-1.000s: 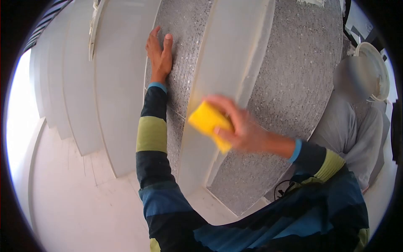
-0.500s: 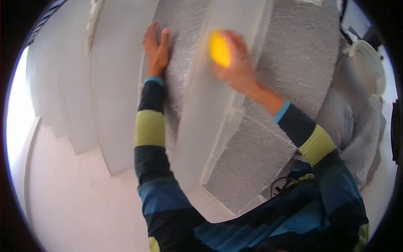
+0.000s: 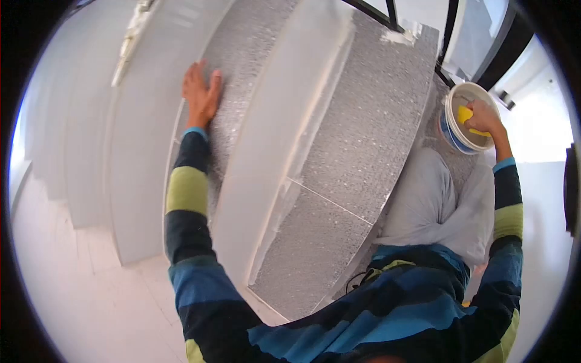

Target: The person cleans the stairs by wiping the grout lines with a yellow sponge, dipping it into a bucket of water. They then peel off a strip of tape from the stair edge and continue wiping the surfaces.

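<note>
My left hand (image 3: 201, 95) lies with its fingers apart on the edge of an upper speckled grey stair tread (image 3: 245, 51). At the right, my right hand (image 3: 484, 117) is inside the mouth of a white bucket (image 3: 446, 124), closed around a yellow sponge (image 3: 465, 115). Between the upper tread and the wider speckled tread (image 3: 357, 121) runs a pale, smooth riser (image 3: 266, 115). The bucket's contents are hard to make out.
Black metal railing posts (image 3: 448, 33) stand at the top right, beside a white patch (image 3: 402, 37) on the tread's corner. My bent legs (image 3: 420, 196) are below the bucket. A pale wall (image 3: 91, 290) fills the lower left.
My right hand has moved from the riser to the bucket at the right, still holding the sponge. The view has shifted, and my left hand remains on the upper tread's edge.
</note>
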The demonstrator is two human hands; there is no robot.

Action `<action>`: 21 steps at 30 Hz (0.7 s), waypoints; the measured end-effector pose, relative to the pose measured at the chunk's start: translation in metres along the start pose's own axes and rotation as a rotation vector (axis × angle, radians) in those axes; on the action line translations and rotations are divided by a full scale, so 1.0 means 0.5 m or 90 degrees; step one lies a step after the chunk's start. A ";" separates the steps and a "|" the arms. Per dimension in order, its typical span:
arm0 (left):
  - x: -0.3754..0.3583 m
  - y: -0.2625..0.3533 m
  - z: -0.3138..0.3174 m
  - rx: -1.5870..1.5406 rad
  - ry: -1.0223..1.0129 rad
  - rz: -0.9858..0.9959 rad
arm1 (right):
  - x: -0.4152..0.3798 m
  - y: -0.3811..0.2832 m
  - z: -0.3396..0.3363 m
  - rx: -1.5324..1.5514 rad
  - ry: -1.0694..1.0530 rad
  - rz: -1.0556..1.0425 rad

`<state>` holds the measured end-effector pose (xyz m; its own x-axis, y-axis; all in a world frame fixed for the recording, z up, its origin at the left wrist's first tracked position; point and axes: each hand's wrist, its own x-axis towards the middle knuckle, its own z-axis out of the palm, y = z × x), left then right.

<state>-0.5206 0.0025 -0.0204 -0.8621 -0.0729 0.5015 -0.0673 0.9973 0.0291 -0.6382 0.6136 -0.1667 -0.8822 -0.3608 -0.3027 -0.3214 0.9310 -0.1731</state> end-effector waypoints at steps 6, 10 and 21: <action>0.004 0.120 -0.065 0.186 0.117 0.116 | 0.129 0.094 0.205 -0.094 -0.223 -0.102; -0.060 0.294 -0.131 -0.065 0.202 0.153 | 0.096 0.095 0.171 -0.084 -0.116 -0.139; -0.549 0.732 0.057 -0.597 -0.336 0.105 | 0.107 0.069 0.165 0.008 0.108 -0.110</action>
<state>-0.3230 0.3875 -0.1720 -0.9477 0.2907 0.1321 0.2859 0.5884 0.7563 -0.6678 0.6217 -0.2663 -0.8601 -0.4990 -0.1058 -0.4691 0.8552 -0.2204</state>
